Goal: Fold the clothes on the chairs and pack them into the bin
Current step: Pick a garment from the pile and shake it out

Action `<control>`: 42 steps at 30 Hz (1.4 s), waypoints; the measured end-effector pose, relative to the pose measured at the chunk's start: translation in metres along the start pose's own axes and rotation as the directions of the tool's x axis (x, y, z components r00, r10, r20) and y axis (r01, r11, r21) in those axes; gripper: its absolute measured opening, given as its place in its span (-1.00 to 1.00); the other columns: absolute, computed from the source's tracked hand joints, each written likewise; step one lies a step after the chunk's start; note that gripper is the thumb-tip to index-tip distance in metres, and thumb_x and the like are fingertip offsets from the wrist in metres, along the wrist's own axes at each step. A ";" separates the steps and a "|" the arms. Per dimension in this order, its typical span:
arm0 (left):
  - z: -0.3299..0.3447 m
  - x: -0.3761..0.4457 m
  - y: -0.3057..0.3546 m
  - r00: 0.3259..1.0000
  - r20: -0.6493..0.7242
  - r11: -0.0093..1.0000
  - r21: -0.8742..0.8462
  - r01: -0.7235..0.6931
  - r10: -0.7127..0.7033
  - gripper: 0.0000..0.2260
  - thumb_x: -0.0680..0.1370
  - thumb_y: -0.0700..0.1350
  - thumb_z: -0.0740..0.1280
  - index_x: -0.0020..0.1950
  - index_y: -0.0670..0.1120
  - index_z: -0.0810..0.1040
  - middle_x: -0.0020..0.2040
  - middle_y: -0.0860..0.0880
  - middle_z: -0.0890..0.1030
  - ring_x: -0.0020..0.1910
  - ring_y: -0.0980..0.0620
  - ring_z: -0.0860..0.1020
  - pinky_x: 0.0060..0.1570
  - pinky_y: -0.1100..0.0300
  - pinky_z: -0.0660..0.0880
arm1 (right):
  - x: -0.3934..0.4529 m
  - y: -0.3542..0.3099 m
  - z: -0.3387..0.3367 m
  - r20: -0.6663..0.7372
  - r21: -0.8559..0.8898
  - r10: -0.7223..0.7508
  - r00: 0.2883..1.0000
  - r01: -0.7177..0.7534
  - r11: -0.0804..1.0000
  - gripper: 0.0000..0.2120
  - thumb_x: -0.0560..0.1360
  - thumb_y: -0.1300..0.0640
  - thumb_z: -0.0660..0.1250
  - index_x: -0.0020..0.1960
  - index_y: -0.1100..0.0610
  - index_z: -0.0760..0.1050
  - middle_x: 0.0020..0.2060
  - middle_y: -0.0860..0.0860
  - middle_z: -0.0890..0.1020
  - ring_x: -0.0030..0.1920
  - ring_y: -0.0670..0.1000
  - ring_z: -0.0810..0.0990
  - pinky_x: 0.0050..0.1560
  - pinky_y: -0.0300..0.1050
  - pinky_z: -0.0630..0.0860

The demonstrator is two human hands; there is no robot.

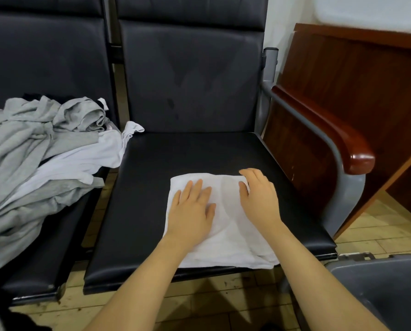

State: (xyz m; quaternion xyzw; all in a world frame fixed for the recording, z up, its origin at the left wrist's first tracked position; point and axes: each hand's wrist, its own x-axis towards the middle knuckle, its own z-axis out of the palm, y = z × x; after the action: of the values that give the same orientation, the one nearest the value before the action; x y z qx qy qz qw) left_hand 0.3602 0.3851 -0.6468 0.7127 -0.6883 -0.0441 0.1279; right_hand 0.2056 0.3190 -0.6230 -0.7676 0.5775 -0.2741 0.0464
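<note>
A white garment (226, 237), folded into a rough rectangle, lies on the black seat of the right chair (166, 161), near its front edge. My left hand (192, 211) lies flat on the left half of it, fingers straight. My right hand (259, 197) rests on its right far corner, fingers slightly bent over the edge. On the left chair (44, 266) sits a loose pile of grey and white clothes (39, 158). The grey bin (378, 290) stands at the lower right, only partly in view.
A wooden armrest on a grey metal frame (331, 137) borders the right chair. Behind it stands a dark wooden desk panel (342, 75). Below the chairs, tan tiled floor (199, 302) shows.
</note>
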 end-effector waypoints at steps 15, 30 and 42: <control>0.003 -0.007 -0.028 0.968 0.041 0.968 -0.039 0.249 -0.248 -0.52 0.64 0.14 -0.09 0.54 0.16 -0.15 0.52 -0.27 0.00 0.51 -0.18 0.02 0.47 0.01 0.00 | -0.016 0.018 0.016 0.339 -0.158 0.208 0.917 -0.162 0.974 -0.49 0.66 -0.06 -0.13 0.57 0.04 -0.09 0.53 0.05 0.16 0.53 0.03 0.08 0.50 0.02 -0.09; -0.031 -0.029 -0.026 0.964 -0.147 0.859 -0.497 0.122 -0.223 -0.66 0.62 -0.11 0.20 0.40 0.05 0.39 0.05 0.01 0.41 -0.07 0.05 0.45 -0.08 0.25 0.40 | -0.043 0.002 -0.019 0.402 0.301 0.102 0.910 -0.237 0.924 -0.59 0.61 0.09 0.20 0.42 -0.17 0.27 0.31 0.01 0.43 0.21 0.00 0.43 0.25 -0.17 0.34; -0.089 -0.038 0.055 0.916 -0.390 0.815 -0.559 -0.154 -0.094 -0.75 0.59 -0.15 0.26 0.25 -0.01 0.56 -0.04 0.03 0.45 -0.12 0.13 0.47 -0.20 0.53 0.34 | -0.060 0.021 -0.141 0.064 0.375 -0.106 0.992 0.074 0.924 -0.67 0.60 0.23 0.20 0.33 0.03 0.45 -0.12 -0.20 0.34 -0.09 -0.25 0.40 -0.05 -0.54 0.30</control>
State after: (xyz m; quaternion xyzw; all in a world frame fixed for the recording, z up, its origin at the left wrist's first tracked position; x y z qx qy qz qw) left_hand 0.3259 0.4321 -0.5521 0.6221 -0.6126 -0.1025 0.4767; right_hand 0.1096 0.4011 -0.5345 -0.7813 0.4770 -0.3480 0.2022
